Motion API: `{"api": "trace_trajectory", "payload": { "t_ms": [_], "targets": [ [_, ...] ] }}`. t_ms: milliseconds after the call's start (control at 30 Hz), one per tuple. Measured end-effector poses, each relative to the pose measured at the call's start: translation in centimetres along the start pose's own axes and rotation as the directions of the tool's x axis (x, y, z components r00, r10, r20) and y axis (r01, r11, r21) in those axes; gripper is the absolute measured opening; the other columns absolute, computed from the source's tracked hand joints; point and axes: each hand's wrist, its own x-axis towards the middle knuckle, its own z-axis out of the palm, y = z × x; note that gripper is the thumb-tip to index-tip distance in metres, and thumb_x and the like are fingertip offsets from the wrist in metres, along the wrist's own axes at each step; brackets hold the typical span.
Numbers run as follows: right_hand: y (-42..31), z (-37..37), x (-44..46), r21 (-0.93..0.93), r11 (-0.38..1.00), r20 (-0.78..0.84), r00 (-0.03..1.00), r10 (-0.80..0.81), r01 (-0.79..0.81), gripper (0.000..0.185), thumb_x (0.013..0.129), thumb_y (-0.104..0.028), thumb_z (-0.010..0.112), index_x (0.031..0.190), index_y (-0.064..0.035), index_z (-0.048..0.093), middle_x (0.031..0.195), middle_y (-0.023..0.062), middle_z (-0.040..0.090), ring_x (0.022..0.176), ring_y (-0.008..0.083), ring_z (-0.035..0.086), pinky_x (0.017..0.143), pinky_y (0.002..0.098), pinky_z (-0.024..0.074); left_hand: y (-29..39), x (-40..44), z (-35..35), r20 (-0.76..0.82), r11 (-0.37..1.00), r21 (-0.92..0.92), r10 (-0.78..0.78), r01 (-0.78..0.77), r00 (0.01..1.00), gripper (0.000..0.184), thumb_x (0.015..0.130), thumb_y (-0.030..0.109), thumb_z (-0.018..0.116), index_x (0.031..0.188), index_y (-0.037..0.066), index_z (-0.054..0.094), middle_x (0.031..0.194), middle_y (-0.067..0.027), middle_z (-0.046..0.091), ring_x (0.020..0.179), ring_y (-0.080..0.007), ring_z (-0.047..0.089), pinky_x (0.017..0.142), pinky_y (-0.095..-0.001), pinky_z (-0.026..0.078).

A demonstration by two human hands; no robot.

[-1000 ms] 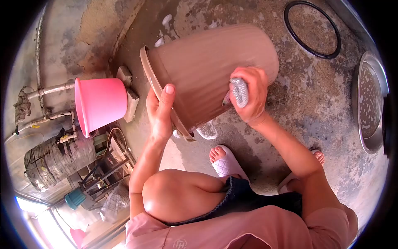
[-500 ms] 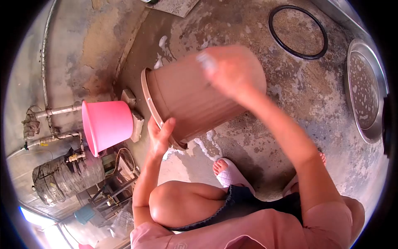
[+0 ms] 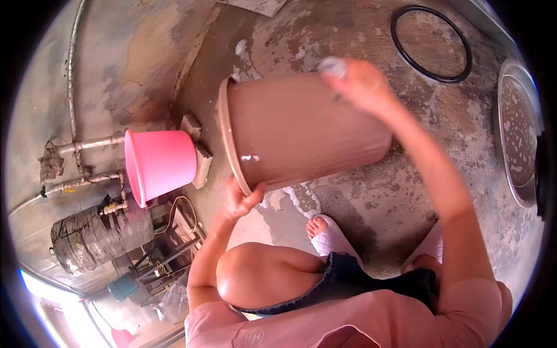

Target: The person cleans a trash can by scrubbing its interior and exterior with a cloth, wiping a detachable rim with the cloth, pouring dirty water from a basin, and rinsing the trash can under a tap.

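Observation:
A large brown bucket (image 3: 307, 130) lies on its side in front of me, its rim toward the left and its surface wet. My left hand (image 3: 242, 200) is closed on the near, lower part of that rim, thumb on one side. Over the bucket's upper far side, toward its base end, my right hand (image 3: 362, 84) holds a small greyish-white wad (image 3: 332, 65) against or just above the wall. Motion blur hides the wad's exact kind and whether it touches.
A pink bucket (image 3: 165, 164) rests tilted at the left, near concrete blocks (image 3: 201, 165) and wall pipes (image 3: 96, 142). On the wet, foam-streaked floor lies a black ring (image 3: 395, 35). A metal basin (image 3: 509, 188) with sudsy water stands at the right.
The brown bucket has shifted a little right in view and turned somewhat. My right hand, with the wad, has moved right along its upper side. My left hand keeps its hold on the rim.

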Motion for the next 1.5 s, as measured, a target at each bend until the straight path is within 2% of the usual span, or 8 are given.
{"api": "trace_trajectory", "payload": {
  "t_ms": [333, 633, 733, 933, 1167, 1267, 1367, 1500],
  "targets": [
    [-8.6, 2.6, -1.5, -0.07, 0.975, -0.33, 0.918, -0.221, 0.21, 0.034, 0.082, -0.028, 0.053, 0.106, -0.0045, 0.047, 0.076, 0.0187, 0.061, 0.069, 0.0292, 0.062, 0.057, 0.038, 0.052, 2.7, 2.2, 0.3, 0.216, 0.97, 0.21, 0.074, -0.12, 0.974, 0.008, 0.068, 0.006, 0.061, 0.072, 0.004, 0.054, 0.056, -0.0099, 0.052, 0.047, -0.0285, 0.051, 0.047, -0.0355, 0.042],
    [-4.0, 5.7, -5.7, -0.467, 0.654, -0.444, 0.483, -0.755, 0.595, 0.042, 0.078, -0.025, 0.056, 0.116, -0.0071, 0.051, 0.111, 0.0107, 0.057, 0.102, 0.0252, 0.055, 0.09, 0.0397, 0.0394, 2.9, 2.4, -0.4, 0.166, 0.975, 0.14, -0.195, 0.173, 0.967, 0.02, 0.071, 0.007, 0.056, 0.088, -0.005, 0.055, 0.063, -0.0046, 0.056, 0.056, -0.0139, 0.052, 0.053, -0.0258, 0.043],
    [1.8, 2.5, -3.2, -0.027, 0.997, -0.269, 0.96, -0.08, 0.076, 0.037, 0.081, -0.037, 0.048, 0.105, -0.0109, 0.058, 0.09, 0.0133, 0.062, 0.087, 0.028, 0.059, 0.081, 0.0382, 0.0445, 1.6, 1.6, -0.5, 0.124, 0.991, 0.124, -0.067, 0.052, 0.99, 0.019, 0.072, 0.007, 0.056, 0.088, -0.004, 0.055, 0.067, -0.0054, 0.056, 0.059, -0.0152, 0.053, 0.055, -0.0271, 0.043],
    [11.9, 1.6, -0.3, 0.52, 0.801, -0.13, 0.899, 0.417, -0.297, 0.047, 0.084, -0.047, 0.04, 0.114, -0.0157, 0.058, 0.114, 0.0126, 0.056, 0.102, 0.0238, 0.055, 0.088, 0.0358, 0.0418, 1.1, 0.8, -0.3, 0.084, 0.988, 0.154, 0.018, -0.03, 0.996, 0.005, 0.068, 0.004, 0.06, 0.07, 0.004, 0.056, 0.058, -0.0085, 0.051, 0.049, -0.0254, 0.051, 0.05, -0.0338, 0.041],
    [10.5, 1.3, 2.3, 0.941, 0.209, 0.265, 0.964, 0.037, -0.267, 0.044, 0.09, -0.041, 0.039, 0.126, -0.0174, 0.046, 0.124, 0.0057, 0.049, 0.111, 0.0193, 0.048, 0.092, 0.035, 0.0388, -0.1, -1.3, 1.3, 0.012, 0.956, 0.214, 0.204, -0.202, 0.979, 0.006, 0.066, 0.004, 0.061, 0.07, 0.008, 0.058, 0.067, -0.0082, 0.054, 0.061, -0.0299, 0.052, 0.056, -0.0355, 0.042],
    [12.1, 5.1, 3.8, 0.967, 0.218, 0.151, 0.985, -0.083, -0.13, 0.047, 0.09, -0.043, 0.039, 0.125, -0.0132, 0.046, 0.123, 0.0057, 0.05, 0.11, 0.0186, 0.049, 0.093, 0.0339, 0.0382, -1.2, -1.7, 1.9, -0.2, 0.998, 0.017, -0.051, 0.055, 0.978, 0.007, 0.071, 0.008, 0.06, 0.076, 0.003, 0.058, 0.069, -0.0054, 0.057, 0.064, -0.0196, 0.054, 0.059, -0.0312, 0.043],
    [10.9, 6.9, -0.3, 0.92, 0.119, 0.345, 0.917, 0.201, -0.372, 0.048, 0.091, -0.042, 0.038, 0.128, -0.0113, 0.042, 0.125, 0.0076, 0.047, 0.113, 0.0185, 0.046, 0.09, 0.0323, 0.0409, -0.7, -0.2, 1.6, -0.328, 0.963, -0.239, -0.201, 0.125, 0.923, 0.019, 0.077, 0.014, 0.061, 0.087, -0.002, 0.058, 0.074, -0.0029, 0.058, 0.067, -0.0107, 0.051, 0.061, -0.0256, 0.041],
    [8.1, 6.0, -5.4, 0.993, 0.009, 0.113, 0.967, 0.23, -0.118, 0.047, 0.091, -0.039, 0.04, 0.127, -0.0091, 0.042, 0.127, 0.0069, 0.046, 0.114, 0.0171, 0.045, 0.094, 0.0315, 0.0377, -0.3, 1.4, -0.6, -0.329, 0.933, -0.301, -0.297, 0.198, 0.897, 0.026, 0.073, 0.018, 0.065, 0.09, 0.0, 0.058, 0.071, 0.0001, 0.055, 0.065, -0.0083, 0.049, 0.059, -0.0245, 0.039]
  ]
}}
